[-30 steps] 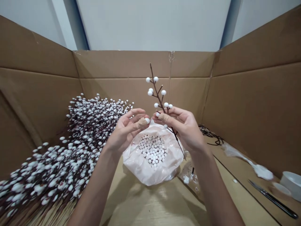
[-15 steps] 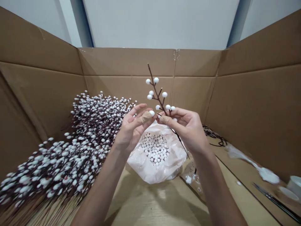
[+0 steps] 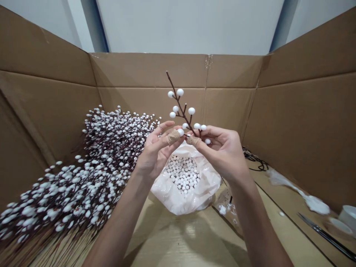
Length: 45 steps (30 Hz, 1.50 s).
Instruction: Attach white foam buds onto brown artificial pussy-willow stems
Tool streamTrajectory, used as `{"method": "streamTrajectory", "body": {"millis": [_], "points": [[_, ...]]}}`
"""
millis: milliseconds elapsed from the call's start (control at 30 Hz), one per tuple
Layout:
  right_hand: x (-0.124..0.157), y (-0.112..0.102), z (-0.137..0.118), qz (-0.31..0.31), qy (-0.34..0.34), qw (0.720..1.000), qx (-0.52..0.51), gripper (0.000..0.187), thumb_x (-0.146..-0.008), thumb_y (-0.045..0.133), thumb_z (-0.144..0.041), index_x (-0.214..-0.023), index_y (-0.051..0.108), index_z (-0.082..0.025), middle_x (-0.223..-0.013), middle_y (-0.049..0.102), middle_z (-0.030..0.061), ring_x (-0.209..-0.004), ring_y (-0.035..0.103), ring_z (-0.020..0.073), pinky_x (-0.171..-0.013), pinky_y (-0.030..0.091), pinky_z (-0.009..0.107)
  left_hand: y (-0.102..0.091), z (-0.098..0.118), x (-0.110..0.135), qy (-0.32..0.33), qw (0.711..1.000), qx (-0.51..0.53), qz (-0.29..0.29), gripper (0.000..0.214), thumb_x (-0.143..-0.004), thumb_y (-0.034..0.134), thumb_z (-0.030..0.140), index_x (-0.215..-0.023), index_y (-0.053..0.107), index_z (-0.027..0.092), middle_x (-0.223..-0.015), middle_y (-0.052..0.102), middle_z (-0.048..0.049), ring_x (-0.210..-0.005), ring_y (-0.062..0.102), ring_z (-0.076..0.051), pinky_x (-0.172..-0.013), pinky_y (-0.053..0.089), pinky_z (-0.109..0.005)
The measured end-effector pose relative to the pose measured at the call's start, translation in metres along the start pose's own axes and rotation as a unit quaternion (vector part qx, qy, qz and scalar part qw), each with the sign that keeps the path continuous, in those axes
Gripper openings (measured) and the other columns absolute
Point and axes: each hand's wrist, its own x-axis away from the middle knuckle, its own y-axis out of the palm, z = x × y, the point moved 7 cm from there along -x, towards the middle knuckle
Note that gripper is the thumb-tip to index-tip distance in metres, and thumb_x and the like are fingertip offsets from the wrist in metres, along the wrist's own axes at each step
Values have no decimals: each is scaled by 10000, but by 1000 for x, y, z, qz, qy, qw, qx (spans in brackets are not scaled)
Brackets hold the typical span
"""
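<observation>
Left hand pinches a round white bead, right hand pinches a slender brown white-berried twig, a crinkled whitish plastic bag below.

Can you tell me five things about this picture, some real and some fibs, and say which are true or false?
1. The left hand pinches a white ball. True.
2. The right hand holds a brown twig. True.
3. That brown twig is bare. False: several twig balls, all white, are on it.
4. The plastic bag has lots of loose white balls inside. True.
5. The plastic bag is tied shut. False: its top is open.
</observation>
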Motion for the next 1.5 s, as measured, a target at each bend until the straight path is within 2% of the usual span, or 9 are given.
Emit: {"method": "streamTrajectory", "body": {"millis": [300,433,733,1067,1300,1500], "points": [[4,1,-5,5,-35,996,84,87,-757,633,-230,-729,654,-151,-771,648,35,-677,575,132,-594,461,259,-1,5,2,37,997,-68,20,334,-609,718,96,-904,588,186,-849,672,-4,-791,662,-124,-782,533,-205],[6,1,-9,7,-56,991,125,71,-772,606,-188,-738,651,-145,-798,652,37,-672,568,127,-614,456,260,0,5,2,50,995,-73,33,350,-592,726,111,-893,569,196,-811,658,8,-805,659,-148,-782,546,-265],[5,2,-6,4,-63,989,137,89,-796,587,-187,-797,670,-155,-796,657,34,-713,578,141,-638,456,266,-3,1,2,53,995,-48,65,333,-586,708,108,-865,544,186,-805,652,9,-799,658,-150,-790,547,-292],[5,0,-10,21,-78,983,165,104,-793,593,-203,-754,673,-149,-776,659,34,-690,579,137,-603,453,255,-3,-4,1,59,995,-62,55,344,-594,730,118,-839,502,195,-832,660,11,-876,653,-156,-848,521,-282],[3,-1,-9,29,-83,985,147,118,-785,600,-196,-689,648,-146,-766,648,33,-683,576,136,-594,445,253,-2,-5,1,51,996,-34,63,313,-592,713,70,-792,503,187,-812,682,4,-823,666,-144,-825,535,-255],[3,-2,-9,33,-84,986,137,131,-781,612,-227,-682,657,-155,-737,636,27,-695,573,144,-589,448,255,0,-2,4,75,994,-54,61,329,-602,727,89,-788,481,201,-820,682,5,-882,661,-162,-846,529,-275]]}}
